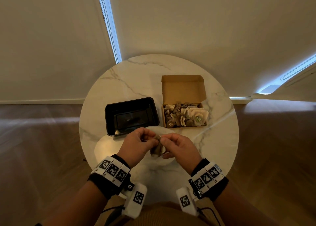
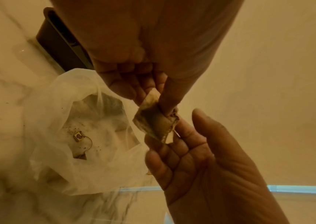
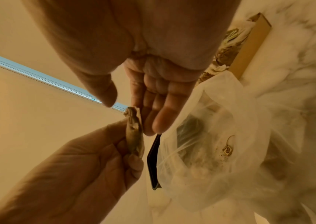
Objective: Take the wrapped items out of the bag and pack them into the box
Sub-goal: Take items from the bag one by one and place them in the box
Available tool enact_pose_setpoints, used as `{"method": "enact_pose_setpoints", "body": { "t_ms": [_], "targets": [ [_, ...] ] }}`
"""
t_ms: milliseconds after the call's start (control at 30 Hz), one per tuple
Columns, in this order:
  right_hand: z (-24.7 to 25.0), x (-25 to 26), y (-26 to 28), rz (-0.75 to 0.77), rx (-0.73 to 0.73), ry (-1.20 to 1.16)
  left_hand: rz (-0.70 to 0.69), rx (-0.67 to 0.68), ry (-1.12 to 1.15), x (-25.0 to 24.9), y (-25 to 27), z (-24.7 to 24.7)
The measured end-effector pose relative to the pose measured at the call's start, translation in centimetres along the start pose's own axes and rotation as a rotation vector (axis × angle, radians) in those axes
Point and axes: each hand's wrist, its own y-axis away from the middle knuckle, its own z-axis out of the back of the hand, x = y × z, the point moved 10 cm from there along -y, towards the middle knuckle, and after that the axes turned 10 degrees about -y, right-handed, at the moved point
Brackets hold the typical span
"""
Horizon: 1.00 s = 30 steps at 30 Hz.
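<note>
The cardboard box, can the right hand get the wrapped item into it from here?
Probably yes. The cardboard box sits open beyond the right hand, lid back, nothing between. The left hand also pinches the wrapped item and must release first.

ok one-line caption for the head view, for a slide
Both hands, left and right, pinch a wrapped item above the bag, near the filled box.
</note>
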Motion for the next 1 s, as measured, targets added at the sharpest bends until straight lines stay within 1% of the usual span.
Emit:
{"method": "enact_pose_setpoints", "body": {
  "t_ms": [100,200,333,400,467,533,633,700,800,900,1000],
  "targets": [
    [0.3,0.1,0.2,0.027,0.057,0.037,-0.017,0.018,-0.012,-0.6,-0.3,-0.8],
    [0.8,0.1,0.0,0.019,0.068,0.056,-0.018,0.035,-0.015,-0.9,-0.5,-1.5],
    [3.4,1.2,-1.7,0.063,0.037,0.367,-0.012,-0.001,-0.052,-0.5,-0.8,-1.4],
    [6.0,2.7,-3.6,0.083,-0.028,0.409,-0.009,-0.027,-0.061,-0.1,-0.7,-1.0],
    [9.4,4.3,-6.1,0.091,-0.153,0.463,-0.004,-0.054,-0.069,0.5,-0.4,-0.4],
    [12.6,5.4,-9.1,0.098,-0.254,0.567,0.011,-0.083,-0.063,1.3,-0.1,0.1],
    [15.0,5.1,-13.4,0.054,-0.282,0.779,0.048,-0.095,-0.052,2.6,0.5,0.5],
    [15.3,4.0,-15.6,0.01,-0.25,0.862,0.078,-0.09,-0.068,3.5,0.8,0.5],
    [15.1,2.5,-17.5,-0.03,-0.213,0.959,0.111,-0.089,-0.09,4.5,1.2,0.6],
    [15.0,1.4,-18.4,-0.066,-0.224,1.06,0.124,-0.09,-0.122,5.1,1.5,0.6],
    [15.1,0.9,-18.8,-0.098,-0.248,1.114,0.124,-0.097,-0.129,5.1,1.7,0.6]
  ]
}}
